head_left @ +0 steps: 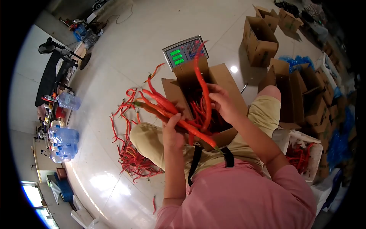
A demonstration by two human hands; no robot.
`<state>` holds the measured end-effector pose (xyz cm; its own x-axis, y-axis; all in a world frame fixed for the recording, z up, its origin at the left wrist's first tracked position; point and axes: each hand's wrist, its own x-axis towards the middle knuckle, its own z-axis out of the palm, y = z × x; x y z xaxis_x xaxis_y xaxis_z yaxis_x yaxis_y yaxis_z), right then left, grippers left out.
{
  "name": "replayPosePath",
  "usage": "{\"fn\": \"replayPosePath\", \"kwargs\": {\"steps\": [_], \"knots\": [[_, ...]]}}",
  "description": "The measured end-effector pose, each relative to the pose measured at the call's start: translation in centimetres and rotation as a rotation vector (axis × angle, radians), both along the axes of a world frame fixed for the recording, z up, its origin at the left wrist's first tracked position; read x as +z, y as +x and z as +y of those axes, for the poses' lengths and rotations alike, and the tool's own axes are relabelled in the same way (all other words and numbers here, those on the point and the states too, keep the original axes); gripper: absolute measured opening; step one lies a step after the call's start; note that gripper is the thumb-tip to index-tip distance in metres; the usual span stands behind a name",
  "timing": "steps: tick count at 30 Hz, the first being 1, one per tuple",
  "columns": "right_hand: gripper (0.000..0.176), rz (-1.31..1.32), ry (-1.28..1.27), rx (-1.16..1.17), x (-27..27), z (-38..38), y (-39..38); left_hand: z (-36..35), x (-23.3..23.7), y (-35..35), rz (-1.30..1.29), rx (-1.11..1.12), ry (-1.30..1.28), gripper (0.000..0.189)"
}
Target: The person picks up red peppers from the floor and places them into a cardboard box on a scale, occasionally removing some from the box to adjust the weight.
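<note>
A glossy pale tiled floor [126, 45] reflects an overhead light. Open brown cardboard boxes [259, 40] stand at the far right. Clear plastic water bottles [63, 135] and a black pedestal fan [46, 48] line the left side. A bright window [32, 194] glows near left.

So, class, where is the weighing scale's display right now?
In the head view, the scale display sits upper centre, just beyond the open cardboard box of red chillies.

Green displays on the weighing scale [185, 51], digits too small to read; no other legible text
</note>
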<state>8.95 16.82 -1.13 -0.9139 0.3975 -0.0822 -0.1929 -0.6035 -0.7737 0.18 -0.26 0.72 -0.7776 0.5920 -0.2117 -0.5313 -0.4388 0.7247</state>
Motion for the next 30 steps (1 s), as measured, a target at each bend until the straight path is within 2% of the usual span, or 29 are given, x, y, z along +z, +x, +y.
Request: {"fn": "replayPosePath", "kwargs": {"steps": [3,4,7,12,15,19,22,23,25,28,30], "knots": [[0.031,0.072,-0.144,-0.175,-0.2,1.1,0.4,-1.0,0.0,-0.8,-0.061,-0.01,0.125,0.049],[0.033,0.007,-0.163,-0.26,0.0,1.4,0.4,-1.1,-0.1,-1.0,-0.047,0.006,0.138,0.051],[0.034,0.071,-0.144,-0.155,-0.3,2.7,1.5,-2.0,0.3,-1.3,-0.055,0.022,0.177,0.051],[0.035,-0.228,-0.168,0.019,-2.9,1.5,3.1,-2.6,0.9,-1.7,-0.028,0.048,0.217,0.051],[0.036,-0.399,-0.086,0.113,-5.7,0.7,2.7,-2.7,0.7,-1.8,-0.028,0.025,0.255,0.053],[0.041,-0.344,-0.018,0.139,-8.6,1.1,-1.0,-2.1,0.9,-1.5,-0.038,0.0,0.249,0.053],[0.044,-0.498,0.833,-0.062,-9.7,0.3,-2.9,-2.0,0.6,-1.4,-0.019,-0.037,0.265,0.053],[0.045,-0.365,0.631,0.009,-9.8,0.1,-2.9,-2.0,0.5,-1.5,-0.009,-0.045,0.26,0.053],[0.048,-0.101,0.223,0.151,-4.2,-1.2,-1.7,-2.1,0.4,-1.2,-0.03,-0.055,0.236,0.053],[0.043,-0.079,0.328,0.436,0.1,-3.0,0.3,-0.9,0.1,-0.8,-0.062,-0.087,0.188,0.054],[0.034,-0.111,0.563,0.348,0.6,-3.5,1.0,0.2,-0.1,-0.2,-0.029,-0.119,0.171,0.052]]}}
